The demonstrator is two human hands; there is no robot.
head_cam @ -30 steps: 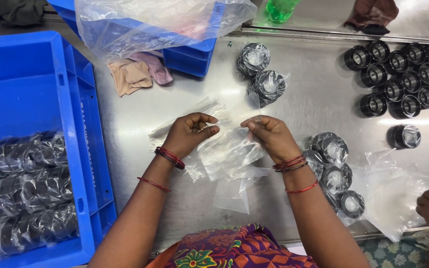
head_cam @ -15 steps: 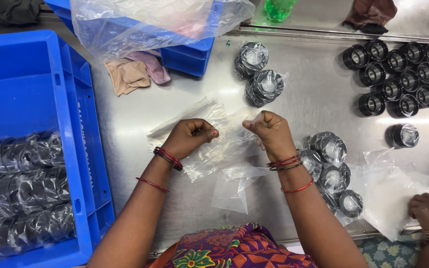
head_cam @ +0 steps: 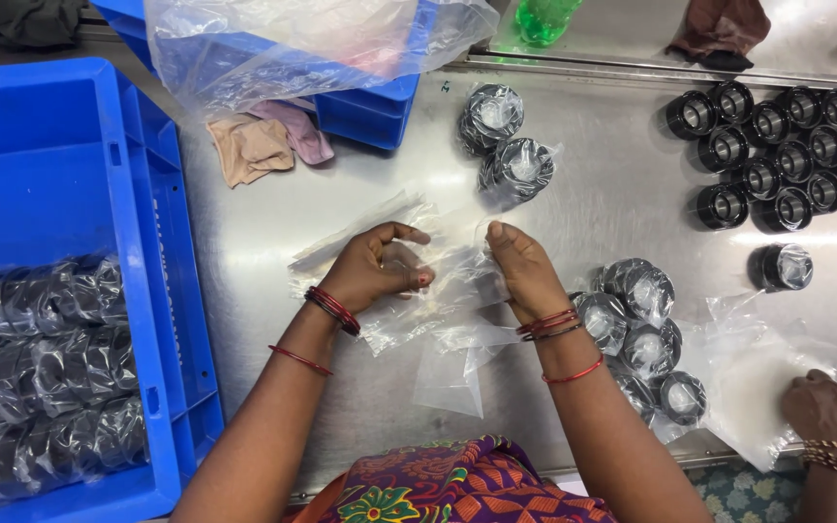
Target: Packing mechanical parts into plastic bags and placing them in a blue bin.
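My left hand and my right hand both pinch a clear plastic bag over a pile of more clear bags on the steel table. The bag is stretched between my fingers and looks empty. Just right of my right wrist lie several black rings wrapped in plastic. Two more wrapped rings rest farther back, beyond my hands.
A blue crate at the left holds several bagged rings. Bare black rings stand at the back right. Another blue bin with a plastic liner and cloths sit behind. Another person's hand rests on plastic bags at the lower right.
My hands have spread slightly apart, pulling the bag open between them. The other person's hand has moved further into view at the lower right.
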